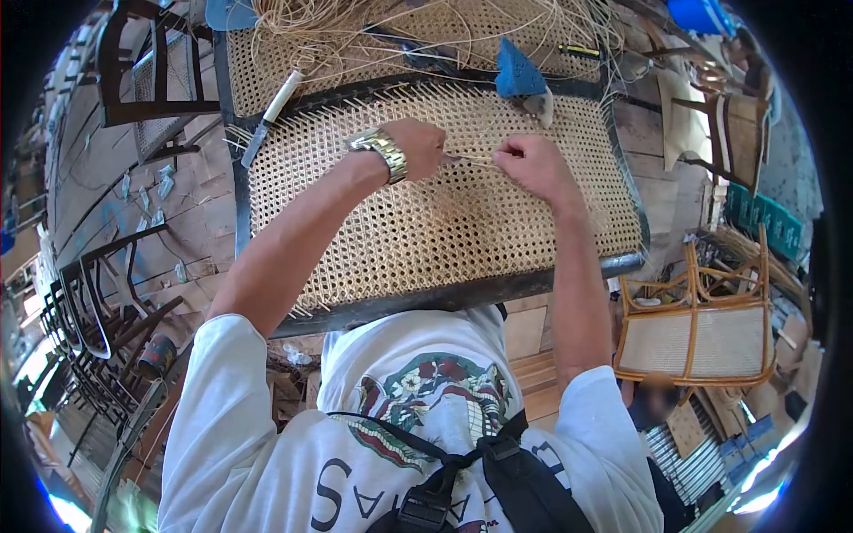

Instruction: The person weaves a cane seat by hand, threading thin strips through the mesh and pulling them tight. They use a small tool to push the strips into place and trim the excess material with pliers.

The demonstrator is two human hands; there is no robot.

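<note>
A woven cane panel (426, 213) in a dark wooden frame lies in front of me, with loose strand ends sticking out along its far and left edges. Over the weave, my left hand (413, 147), wearing a metal watch (380, 153) at the wrist, is closed; a small dark tip shows by its fingers, but what it grips is mostly hidden. My right hand (538, 169) pinches a thin cane strand (480, 162) that stretches toward the left hand. A knife (271, 120) with a pale handle lies across the panel's far left edge.
Beyond the panel lie a tangle of loose cane strands (306, 44), a blue piece (518, 69) and a dark tool (409, 46). Wooden chair frames (160, 89) stand at the left. A rattan seat (697, 333) and another person (656, 404) are at the right.
</note>
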